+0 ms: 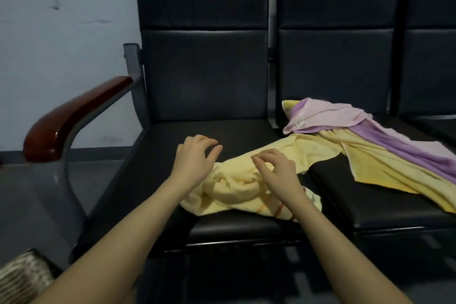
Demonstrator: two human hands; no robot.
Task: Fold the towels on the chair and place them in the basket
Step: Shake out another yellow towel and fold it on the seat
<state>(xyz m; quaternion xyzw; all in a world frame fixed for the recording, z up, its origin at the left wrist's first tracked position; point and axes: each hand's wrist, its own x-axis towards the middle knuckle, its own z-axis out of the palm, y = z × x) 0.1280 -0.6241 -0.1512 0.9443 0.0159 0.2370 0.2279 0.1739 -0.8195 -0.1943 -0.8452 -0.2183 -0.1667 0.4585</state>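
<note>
A crumpled yellow towel (237, 187) lies across the front of the left black seat (172, 155) and stretches right onto the middle seat (370, 200). There a pink towel (323, 116) and a purple towel (399, 148) lie heaped over more yellow cloth (385, 168). My left hand (195, 158) hovers at the towel's left end, fingers loosely curled and holding nothing. My right hand (276, 168) hangs just above the bunched yellow towel, fingers also loosely bent and empty. A woven basket (22, 276) shows at the bottom left corner.
The seats form a row of black chairs against a pale wall. A brown wooden armrest (71, 116) on a grey metal frame borders the left seat. A third seat (431, 121) shows at the far right.
</note>
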